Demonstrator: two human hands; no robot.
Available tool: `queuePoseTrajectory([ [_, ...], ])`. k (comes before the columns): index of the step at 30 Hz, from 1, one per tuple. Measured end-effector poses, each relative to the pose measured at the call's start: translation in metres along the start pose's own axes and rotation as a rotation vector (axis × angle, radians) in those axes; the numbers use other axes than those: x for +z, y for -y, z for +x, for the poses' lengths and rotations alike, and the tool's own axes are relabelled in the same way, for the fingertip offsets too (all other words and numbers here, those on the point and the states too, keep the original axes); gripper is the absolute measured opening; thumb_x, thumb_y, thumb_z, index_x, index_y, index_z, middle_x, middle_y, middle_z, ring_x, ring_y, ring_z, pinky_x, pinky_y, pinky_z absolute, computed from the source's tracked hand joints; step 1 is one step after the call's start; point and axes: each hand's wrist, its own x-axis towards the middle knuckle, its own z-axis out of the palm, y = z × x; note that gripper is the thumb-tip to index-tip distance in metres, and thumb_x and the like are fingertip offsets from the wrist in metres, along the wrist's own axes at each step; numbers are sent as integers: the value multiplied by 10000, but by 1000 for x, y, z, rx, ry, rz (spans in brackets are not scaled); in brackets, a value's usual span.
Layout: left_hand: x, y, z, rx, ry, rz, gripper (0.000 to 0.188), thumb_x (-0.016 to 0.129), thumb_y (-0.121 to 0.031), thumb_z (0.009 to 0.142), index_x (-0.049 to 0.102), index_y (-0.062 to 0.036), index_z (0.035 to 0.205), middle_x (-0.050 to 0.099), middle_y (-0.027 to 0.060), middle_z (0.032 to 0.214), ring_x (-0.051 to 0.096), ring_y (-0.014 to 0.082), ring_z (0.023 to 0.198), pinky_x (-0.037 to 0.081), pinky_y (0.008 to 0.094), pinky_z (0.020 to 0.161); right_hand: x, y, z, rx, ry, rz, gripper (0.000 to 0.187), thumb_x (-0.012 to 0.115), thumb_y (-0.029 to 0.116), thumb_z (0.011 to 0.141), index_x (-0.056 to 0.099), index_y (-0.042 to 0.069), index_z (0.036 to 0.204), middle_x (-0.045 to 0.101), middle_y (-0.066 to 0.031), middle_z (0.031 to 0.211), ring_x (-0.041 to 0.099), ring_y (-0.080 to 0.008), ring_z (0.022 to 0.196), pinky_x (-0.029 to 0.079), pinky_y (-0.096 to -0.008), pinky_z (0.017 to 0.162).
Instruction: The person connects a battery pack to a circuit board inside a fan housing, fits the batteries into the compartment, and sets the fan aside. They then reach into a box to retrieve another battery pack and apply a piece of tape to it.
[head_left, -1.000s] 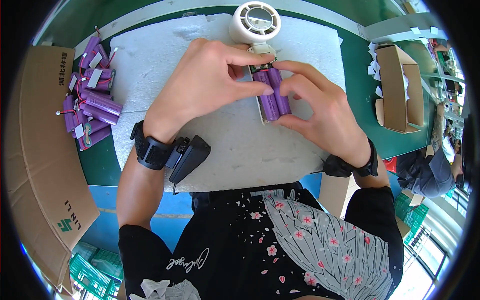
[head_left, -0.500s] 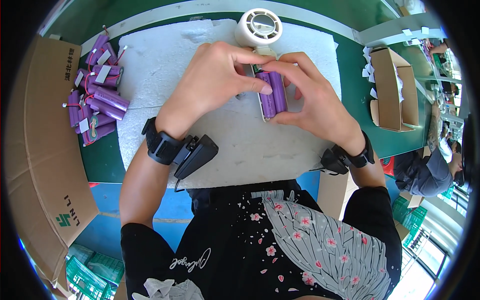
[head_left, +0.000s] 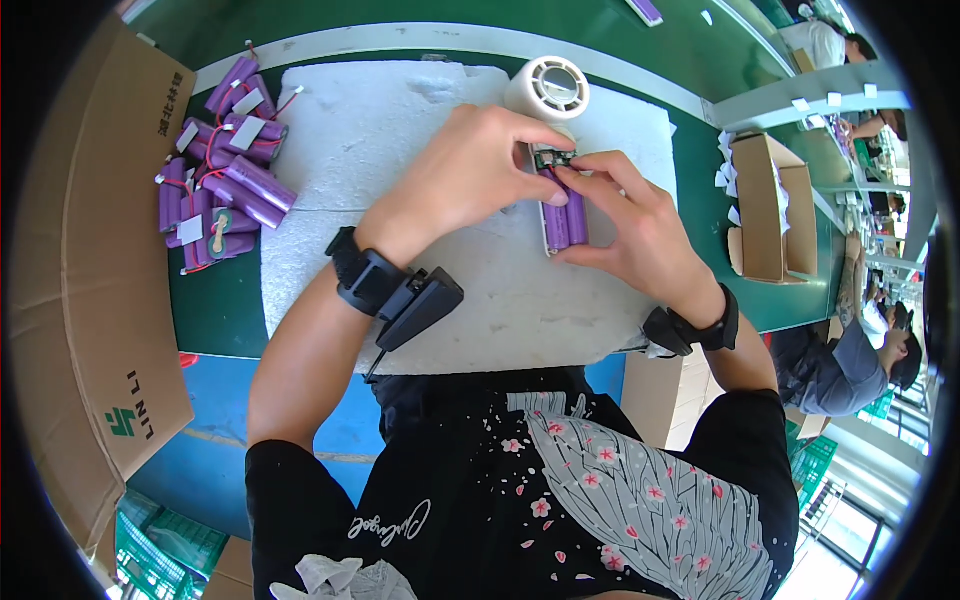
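Observation:
A white handheld fan (head_left: 549,90) lies on the foam sheet, its round slotted head at the far end. Its handle is open, with a pair of purple battery cells (head_left: 566,222) lying lengthwise inside. A small green circuit board (head_left: 553,158) shows between the cells and the fan head. My left hand (head_left: 460,170) grips the handle from the left, thumb on the upper end of the cells, fingers by the board. My right hand (head_left: 640,225) holds the handle from the right, fingertips near the board's lower edge and thumb at the handle's near end.
A heap of purple battery packs (head_left: 225,165) with red wires lies left of the white foam sheet (head_left: 440,310). A tall carton (head_left: 90,270) stands at far left. An open cardboard box (head_left: 765,210) sits on the right of the green table, with co-workers beyond it.
My right fingers have drawn down from the fan's neck, and the circuit board now shows between my hands. The whole view has shifted slightly. Both hands stay on the handle.

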Motion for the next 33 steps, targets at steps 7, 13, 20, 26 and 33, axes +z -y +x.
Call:
queuePoseTrajectory([
  [7, -10, 26, 9, 248, -479, 250, 464, 773, -156, 712, 643, -105, 1155, 640, 174, 1065, 636, 367, 898, 521, 420, 815, 1, -25, 50, 159, -208, -274, 540, 808, 153, 685, 609, 78, 1182, 562, -96, 1183, 638, -279, 937, 540, -376, 767],
  [13, -54, 38, 5, 84, -853, 526, 422, 748, -140, 732, 643, -109, 1140, 617, 188, 1079, 638, 379, 893, 530, 424, 801, 15, -55, 49, 100, -290, -149, 335, 734, 140, 785, 640, 75, 1100, 582, -74, 1160, 614, -231, 920, 501, -310, 709],
  [20, -92, 45, -15, -75, -932, 839, 384, 728, -171, 748, 647, -101, 1117, 633, 219, 1025, 646, 382, 899, 538, 433, 776, 20, -67, 36, 126, -260, 152, 238, 699, 75, 805, 646, 51, 1036, 592, -53, 1134, 580, -167, 918, 443, -239, 692],
  [26, -94, 38, -22, -289, -817, 761, 285, 694, -231, 782, 688, -80, 1024, 674, 224, 809, 663, 388, 820, 539, 420, 777, 22, -70, 34, 80, -273, 158, 199, 681, 48, 813, 643, 38, 1008, 595, -46, 1110, 573, -154, 902, 435, -231, 701],
  [33, -97, 32, -17, -251, -905, 708, 211, 678, -240, 805, 721, -59, 903, 677, 181, 693, 675, 363, 704, 545, 392, 712, 23, -73, 33, 59, -288, 166, 182, 676, 46, 819, 639, 32, 996, 598, -45, 1108, 572, -159, 891, 440, -236, 703],
])
